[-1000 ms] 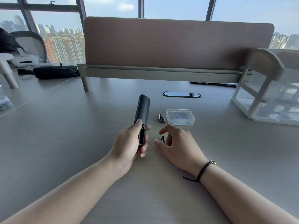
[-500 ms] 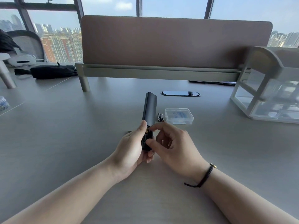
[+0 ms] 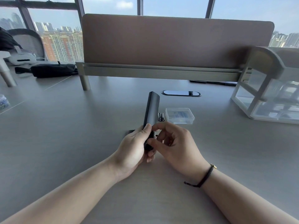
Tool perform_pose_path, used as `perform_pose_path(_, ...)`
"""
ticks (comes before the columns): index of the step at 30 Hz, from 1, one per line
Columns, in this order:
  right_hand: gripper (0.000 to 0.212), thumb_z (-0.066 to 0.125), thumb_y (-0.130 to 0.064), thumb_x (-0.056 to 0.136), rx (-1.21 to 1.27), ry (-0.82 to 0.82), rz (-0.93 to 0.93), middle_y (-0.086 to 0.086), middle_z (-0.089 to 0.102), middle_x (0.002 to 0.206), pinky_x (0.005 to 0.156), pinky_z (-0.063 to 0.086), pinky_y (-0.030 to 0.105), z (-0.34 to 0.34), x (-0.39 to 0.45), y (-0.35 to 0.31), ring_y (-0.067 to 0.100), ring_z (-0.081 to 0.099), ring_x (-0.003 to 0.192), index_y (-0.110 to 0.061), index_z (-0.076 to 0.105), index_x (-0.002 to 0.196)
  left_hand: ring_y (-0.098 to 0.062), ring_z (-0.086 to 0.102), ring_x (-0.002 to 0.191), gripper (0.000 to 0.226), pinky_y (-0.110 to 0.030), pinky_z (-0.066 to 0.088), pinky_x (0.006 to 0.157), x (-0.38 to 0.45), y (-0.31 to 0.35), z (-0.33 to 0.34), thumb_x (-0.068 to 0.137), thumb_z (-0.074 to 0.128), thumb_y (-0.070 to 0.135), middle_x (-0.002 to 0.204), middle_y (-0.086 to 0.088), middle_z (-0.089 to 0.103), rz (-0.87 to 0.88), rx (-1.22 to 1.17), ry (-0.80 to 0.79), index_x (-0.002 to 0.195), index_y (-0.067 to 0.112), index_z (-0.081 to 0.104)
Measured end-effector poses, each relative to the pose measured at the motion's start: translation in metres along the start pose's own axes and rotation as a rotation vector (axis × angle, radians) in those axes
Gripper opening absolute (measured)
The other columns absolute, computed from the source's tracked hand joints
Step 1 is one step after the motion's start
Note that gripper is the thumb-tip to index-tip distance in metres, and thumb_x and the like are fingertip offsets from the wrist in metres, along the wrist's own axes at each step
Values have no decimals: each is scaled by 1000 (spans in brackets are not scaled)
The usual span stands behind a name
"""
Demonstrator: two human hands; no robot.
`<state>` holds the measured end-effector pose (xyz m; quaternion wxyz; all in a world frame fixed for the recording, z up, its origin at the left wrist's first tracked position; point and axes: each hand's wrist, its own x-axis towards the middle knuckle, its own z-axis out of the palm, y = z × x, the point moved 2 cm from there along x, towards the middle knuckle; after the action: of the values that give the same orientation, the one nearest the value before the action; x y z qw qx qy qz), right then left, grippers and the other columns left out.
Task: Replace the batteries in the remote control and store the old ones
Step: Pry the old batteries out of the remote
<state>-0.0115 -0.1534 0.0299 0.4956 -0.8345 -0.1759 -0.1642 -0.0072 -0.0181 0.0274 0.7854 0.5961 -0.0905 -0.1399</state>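
My left hand (image 3: 132, 147) grips the lower end of a dark grey remote control (image 3: 152, 109), which points up and away over the desk. My right hand (image 3: 176, 146) pinches thumb and forefinger against that lower end; a small dark battery (image 3: 156, 135) barely shows between the fingers. Two black batteries (image 3: 161, 117) lie side by side on the desk just right of the remote. Beside them sits a small clear plastic box (image 3: 179, 115) with its lid on. A flat dark piece (image 3: 130, 131), apparently the battery cover, peeks out behind my left hand.
A brown divider panel (image 3: 176, 42) closes off the back of the desk, with an oval cable port (image 3: 181, 93) before it. A clear drawer organiser (image 3: 271, 94) stands at the right. A black pouch (image 3: 53, 70) and a small jar (image 3: 3, 101) lie far left.
My right hand lifted a battery off the desk and brought it to the remote's lower end. My left hand shifted the remote right and tilted it more upright.
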Motion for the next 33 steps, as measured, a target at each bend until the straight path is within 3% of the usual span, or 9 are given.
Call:
perform_pose_path(4, 15, 79, -22, 81, 33, -12, 19, 0, 70, 63, 49, 41, 28, 0, 1, 0, 10, 49, 45, -28, 70, 91, -17, 41, 49, 28, -26, 32, 45, 1, -3, -1, 103, 40, 30, 62, -2, 44, 11, 19, 6, 90, 11, 55)
perform_pose_path(7, 7, 76, -18, 84, 73, -6, 33, 8, 70, 63, 54, 50, 43, -1, 4, -1, 36, 59, 56, -23, 71, 87, -17, 41, 49, 28, -26, 32, 47, 0, -4, -1, 104, 39, 30, 61, -1, 49, 30, 61, 15, 99, 7, 56)
perform_pose_path(9, 4, 74, -15, 86, 84, -2, 33, 12, 70, 61, 58, 52, 49, 0, 5, -2, 39, 62, 59, -18, 72, 84, -17, 40, 49, 29, -26, 31, 47, 0, -4, -1, 105, 38, 30, 61, -2, 52, 34, 78, 11, 96, 8, 54)
perform_pose_path(15, 7, 72, -11, 87, 102, -4, 42, 17, 67, 60, 57, 50, 47, -2, 6, -6, 39, 61, 57, -10, 70, 80, -18, 38, 49, 33, -28, 28, 48, -3, -2, 2, 105, 37, 29, 66, -9, 51, 52, 105, 8, 82, 11, 53)
perform_pose_path(20, 10, 71, -12, 88, 147, -12, 64, 14, 69, 62, 61, 52, 48, -2, 7, -7, 36, 64, 60, -10, 69, 79, -17, 39, 47, 34, -29, 27, 49, -2, -4, 0, 104, 37, 32, 63, -4, 51, 60, 124, -6, 84, 6, 49)
perform_pose_path(24, 9, 70, -8, 89, 203, -43, 72, 2, 69, 58, 60, 52, 36, -1, 8, -6, 10, 62, 54, -7, 68, 80, -16, 39, 47, 33, -28, 27, 49, -1, -5, 0, 104, 37, 32, 62, -1, 51, 62, 121, -5, 87, 6, 48)
perform_pose_path(29, 10, 67, -2, 89, 248, -55, 70, -1, 66, 57, 52, 44, 19, -2, 8, -7, 5, 56, 48, -3, 67, 79, -15, 41, 46, 36, -26, 31, 46, -1, -6, 0, 104, 38, 33, 61, -1, 52, 72, 121, -3, 82, 9, 52)
perform_pose_path(31, 12, 66, 1, 88, 254, -43, 65, 6, 65, 57, 50, 45, 24, -3, 8, -8, 9, 56, 49, -3, 66, 77, -15, 42, 47, 36, -26, 33, 46, -1, -6, -1, 104, 38, 34, 61, -2, 53, 76, 129, -2, 82, 10, 53)
perform_pose_path(33, 12, 66, 1, 87, 271, -18, 58, 14, 66, 59, 52, 48, 38, -4, 7, -8, 16, 58, 53, -4, 66, 75, -15, 42, 48, 36, -26, 32, 46, 0, -5, -1, 104, 37, 34, 62, -3, 55, 82, 127, 1, 84, 8, 53)
